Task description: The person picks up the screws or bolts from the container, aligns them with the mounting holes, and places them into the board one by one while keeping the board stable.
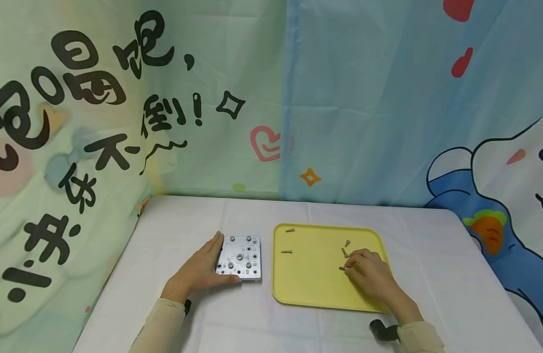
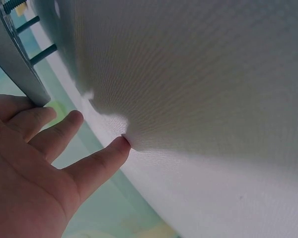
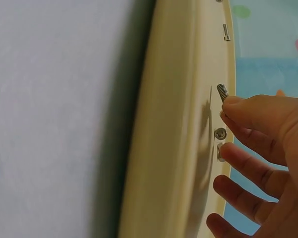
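Okay, so our right grip (image 1: 370,274) is pinching a small screw (image 3: 221,90) between thumb and forefinger, threaded end poking past the tips, over the yellow tray (image 1: 311,269). Two loose screws (image 1: 344,252) lie just beyond that grip, and two more (image 1: 286,251) sit well off to its left. Our left grip (image 1: 202,267) is spread against the metal plate (image 1: 244,249), fingers along its outer side, thumb at the near edge.

What might bite us: the pinch covers only one end, so a slight roll of the fingertips could drop the screw or twist it askew. The other fingers fan out near the loose ones, so a sloppy sweep could scatter those. Uneven pushing by the left grip could shift the plate.
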`<action>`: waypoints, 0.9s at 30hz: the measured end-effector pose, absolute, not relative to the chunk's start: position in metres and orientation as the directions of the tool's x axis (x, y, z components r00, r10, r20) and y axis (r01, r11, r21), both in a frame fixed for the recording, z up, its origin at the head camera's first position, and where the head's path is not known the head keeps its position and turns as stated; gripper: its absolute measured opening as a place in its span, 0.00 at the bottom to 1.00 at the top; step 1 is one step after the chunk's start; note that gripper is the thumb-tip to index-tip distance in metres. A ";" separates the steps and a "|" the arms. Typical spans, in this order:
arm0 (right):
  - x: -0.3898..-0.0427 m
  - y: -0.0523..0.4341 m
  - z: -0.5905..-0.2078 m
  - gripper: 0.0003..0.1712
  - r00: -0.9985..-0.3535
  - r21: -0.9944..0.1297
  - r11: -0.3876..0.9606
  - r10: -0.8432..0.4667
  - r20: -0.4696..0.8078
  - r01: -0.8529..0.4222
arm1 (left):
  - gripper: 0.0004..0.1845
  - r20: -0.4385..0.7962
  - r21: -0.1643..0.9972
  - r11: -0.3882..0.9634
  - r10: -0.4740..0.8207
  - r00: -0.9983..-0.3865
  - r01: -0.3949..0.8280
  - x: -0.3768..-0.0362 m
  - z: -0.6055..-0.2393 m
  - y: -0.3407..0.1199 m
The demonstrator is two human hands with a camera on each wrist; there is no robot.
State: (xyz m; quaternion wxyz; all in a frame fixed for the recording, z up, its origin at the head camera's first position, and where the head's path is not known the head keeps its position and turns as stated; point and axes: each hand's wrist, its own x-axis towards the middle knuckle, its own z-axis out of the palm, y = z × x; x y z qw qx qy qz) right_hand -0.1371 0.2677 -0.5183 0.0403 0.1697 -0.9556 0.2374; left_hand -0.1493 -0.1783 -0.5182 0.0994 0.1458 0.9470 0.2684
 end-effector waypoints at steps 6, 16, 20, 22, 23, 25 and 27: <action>-0.138 0.262 -0.514 0.03 -0.927 -0.450 0.811 -0.316 0.201 -0.374 | 0.70 -0.113 0.537 0.814 0.330 -0.937 0.222 -0.150 -0.518 -0.178; -0.144 0.235 -0.502 0.07 -0.868 -0.445 0.748 -0.390 0.306 -0.493 | 0.69 -0.111 0.533 0.815 0.332 -0.937 0.226 -0.149 -0.518 -0.178; -0.147 0.221 -0.497 0.07 -0.852 -0.437 0.733 -0.417 0.316 -0.521 | 0.69 -0.114 0.537 0.814 0.331 -0.937 0.222 -0.150 -0.518 -0.178; -0.148 0.214 -0.494 0.07 -0.845 -0.436 0.726 -0.430 0.318 -0.533 | 0.69 -0.113 0.537 0.814 0.330 -0.937 0.222 -0.150 -0.518 -0.178; -0.149 0.210 -0.493 0.08 -0.842 -0.434 0.722 -0.436 0.318 -0.538 | 0.69 -0.112 0.537 0.814 0.330 -0.937 0.222 -0.150 -0.519 -0.178; -0.151 0.202 -0.490 0.07 -0.835 -0.429 0.717 -0.448 0.320 -0.550 | 0.70 -0.111 0.536 0.814 0.331 -0.937 0.224 -0.150 -0.518 -0.178; -0.152 0.192 -0.487 0.07 -0.827 -0.425 0.710 -0.464 0.318 -0.562 | 0.70 -0.104 0.537 0.812 0.331 -0.938 0.228 -0.150 -0.518 -0.179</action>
